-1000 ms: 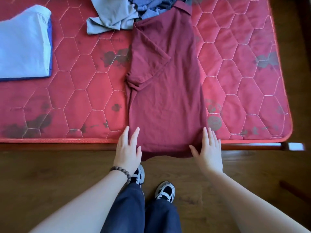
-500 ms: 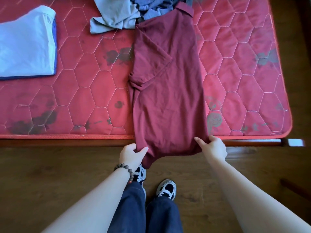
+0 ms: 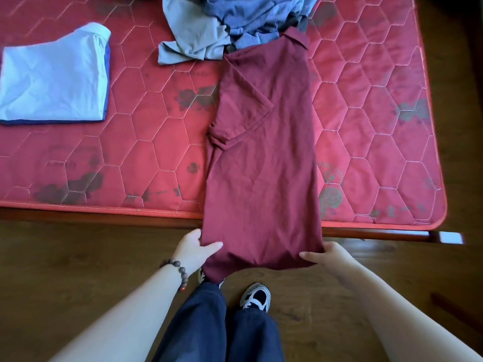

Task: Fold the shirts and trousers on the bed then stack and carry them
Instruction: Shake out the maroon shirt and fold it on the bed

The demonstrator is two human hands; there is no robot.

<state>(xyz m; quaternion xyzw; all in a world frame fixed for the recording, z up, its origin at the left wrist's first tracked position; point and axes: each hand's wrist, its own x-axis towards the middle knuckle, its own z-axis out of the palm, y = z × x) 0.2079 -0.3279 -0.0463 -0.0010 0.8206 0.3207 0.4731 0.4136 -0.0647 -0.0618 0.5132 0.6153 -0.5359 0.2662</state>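
Observation:
A maroon polo shirt [image 3: 264,158], folded lengthwise into a narrow strip, lies on the red quilted mattress [image 3: 130,142] with its collar at the far end and its hem hanging over the near edge. My left hand [image 3: 194,249] grips the hem's left corner. My right hand [image 3: 326,256] pinches the right corner, thumb on top. The hem is lifted off the bed. A folded light-blue garment [image 3: 55,82] rests at the left. A heap of unfolded blue-grey clothes [image 3: 224,24] lies at the far middle, touching the shirt's collar.
The bed's wooden frame [image 3: 392,235] runs along the near edge of the mattress. Below it is brown wooden floor [image 3: 78,270], where my jeans and sneakers [image 3: 257,296] stand close to the bed.
My hands went from lying flat on the hem to gripping its two corners, and they have pulled the hem toward me off the mattress edge.

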